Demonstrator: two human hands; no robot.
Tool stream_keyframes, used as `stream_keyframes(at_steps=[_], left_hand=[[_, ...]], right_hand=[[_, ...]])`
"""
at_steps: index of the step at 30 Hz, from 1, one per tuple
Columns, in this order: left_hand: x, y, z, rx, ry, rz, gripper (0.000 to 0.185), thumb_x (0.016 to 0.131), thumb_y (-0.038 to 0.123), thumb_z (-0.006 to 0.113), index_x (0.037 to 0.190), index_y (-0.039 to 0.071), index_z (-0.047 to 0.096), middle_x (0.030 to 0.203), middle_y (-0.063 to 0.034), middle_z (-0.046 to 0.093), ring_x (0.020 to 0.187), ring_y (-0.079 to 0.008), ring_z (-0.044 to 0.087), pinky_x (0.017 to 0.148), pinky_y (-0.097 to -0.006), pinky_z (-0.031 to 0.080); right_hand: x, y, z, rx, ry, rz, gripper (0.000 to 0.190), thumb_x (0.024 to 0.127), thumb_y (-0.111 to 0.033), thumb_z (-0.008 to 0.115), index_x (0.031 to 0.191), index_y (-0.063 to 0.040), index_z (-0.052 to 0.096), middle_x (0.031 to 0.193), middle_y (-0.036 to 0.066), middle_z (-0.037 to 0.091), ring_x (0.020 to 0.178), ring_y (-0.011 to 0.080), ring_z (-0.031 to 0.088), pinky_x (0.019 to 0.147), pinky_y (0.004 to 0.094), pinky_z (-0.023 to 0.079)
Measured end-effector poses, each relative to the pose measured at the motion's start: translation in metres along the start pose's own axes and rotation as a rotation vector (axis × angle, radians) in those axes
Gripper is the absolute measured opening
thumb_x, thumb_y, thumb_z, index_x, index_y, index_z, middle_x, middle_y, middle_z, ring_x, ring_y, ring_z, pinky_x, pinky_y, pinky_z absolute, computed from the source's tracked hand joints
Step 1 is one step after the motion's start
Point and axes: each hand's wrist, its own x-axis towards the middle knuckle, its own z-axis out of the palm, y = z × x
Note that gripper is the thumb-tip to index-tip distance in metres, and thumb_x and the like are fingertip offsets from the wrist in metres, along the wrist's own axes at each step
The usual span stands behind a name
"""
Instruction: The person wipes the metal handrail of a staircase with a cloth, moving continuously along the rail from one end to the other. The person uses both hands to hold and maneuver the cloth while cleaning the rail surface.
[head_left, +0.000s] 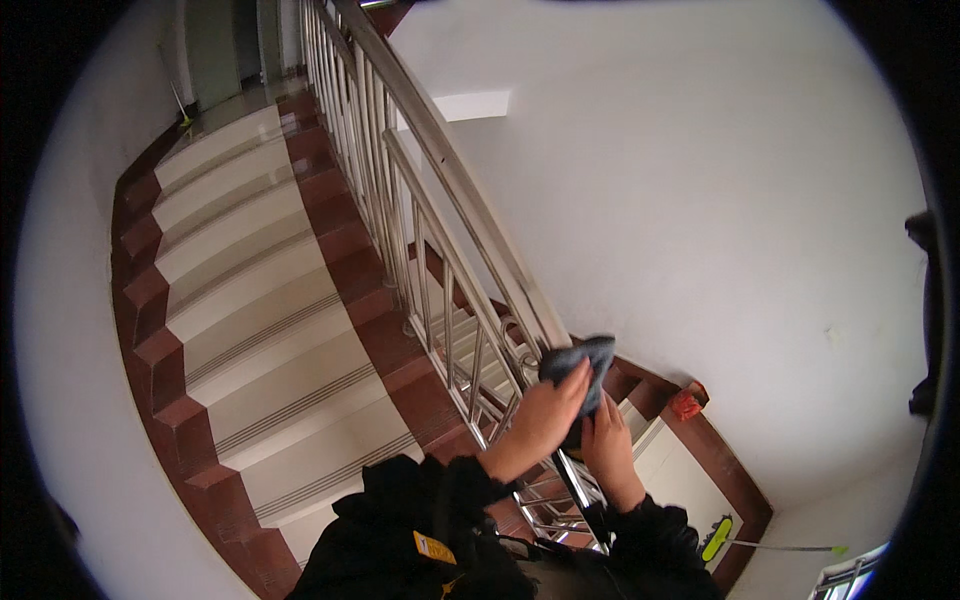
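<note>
A dark grey cloth (577, 367) lies over the metal stair handrail (480, 199), bunched where both hands meet. My left hand (538, 420) presses on the cloth from the left side of the rail, fingers laid along it. On the rail's right side, my right hand (611, 442) grips the cloth's lower end. The part of the rail beneath the cloth is hidden. Below the handrail run metal balusters (448, 322) and a lower rail (442, 232).
Cream stair treads (277, 382) with dark red edging climb on the left. A green-headed broom or mop (718, 538) rests on the lower landing (690, 469), near a red bag-like item (686, 403). Another long-handled tool (180, 105) leans near a doorway (251, 45) above.
</note>
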Motion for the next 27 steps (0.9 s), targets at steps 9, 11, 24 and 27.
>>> stream_keyframes(at_steps=[9,11,24,27], left_hand=[[-0.071,0.105,0.085,-0.175,-0.159,0.298,0.048,0.088,0.007,0.055,0.135,-0.005,0.053,0.147,-0.0241,0.043,0.055,-0.0221,0.064,0.049,-0.0324,0.055],[-0.077,0.116,0.095,-0.158,-0.173,0.313,0.048,0.088,0.007,0.054,0.135,-0.005,0.053,0.146,-0.0250,0.043,0.057,-0.0223,0.066,0.050,-0.0309,0.055],[-0.055,0.079,0.045,-0.116,-0.229,0.172,0.051,0.092,0.019,0.051,0.136,-0.005,0.053,0.154,-0.0171,0.039,0.057,-0.0198,0.064,0.050,-0.0295,0.052],[-0.055,0.064,0.042,-0.114,-0.105,0.115,0.053,0.090,0.016,0.050,0.140,-0.002,0.050,0.155,-0.0144,0.038,0.057,-0.0209,0.062,0.052,-0.0307,0.052]], right_hand=[[-0.176,0.082,-0.035,0.008,-0.196,0.239,0.077,0.078,-0.010,0.070,0.144,0.007,0.033,0.141,0.029,0.044,0.131,0.0445,0.044,0.110,0.0481,0.037],[-0.191,0.090,-0.041,-0.002,-0.223,0.251,0.079,0.077,-0.009,0.072,0.144,0.005,0.034,0.141,0.029,0.045,0.130,0.0448,0.045,0.108,0.0482,0.039],[-0.135,0.091,-0.032,0.063,-0.344,0.060,0.081,0.081,-0.010,0.070,0.146,0.009,0.025,0.144,0.033,0.038,0.129,0.0489,0.043,0.109,0.0499,0.038],[-0.107,0.078,-0.025,0.094,-0.305,-0.008,0.078,0.082,-0.008,0.066,0.146,0.011,0.024,0.141,0.036,0.040,0.128,0.0506,0.044,0.108,0.0498,0.038]])
